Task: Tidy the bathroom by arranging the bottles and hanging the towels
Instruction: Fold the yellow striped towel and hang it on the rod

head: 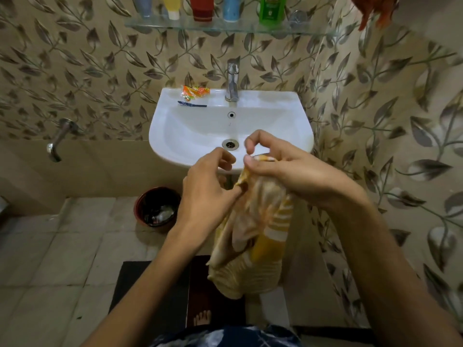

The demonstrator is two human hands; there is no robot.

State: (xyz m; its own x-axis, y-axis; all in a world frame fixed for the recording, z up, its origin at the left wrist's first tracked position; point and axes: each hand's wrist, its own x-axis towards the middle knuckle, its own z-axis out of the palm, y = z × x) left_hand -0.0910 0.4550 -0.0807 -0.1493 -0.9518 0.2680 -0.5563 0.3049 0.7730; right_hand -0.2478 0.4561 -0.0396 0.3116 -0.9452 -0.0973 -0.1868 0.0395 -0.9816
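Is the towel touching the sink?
Apart. The head view shows the towel bunched in the right hand, hanging in front of and below the sink rim, with floor visible behind it.

So the towel (253, 229) is yellow with white stripes, all bunched up and hanging limp from the right hand (288, 169), just beside the left hand (208, 194). The bottles (208, 7) stand upright in a row, well above both hands.
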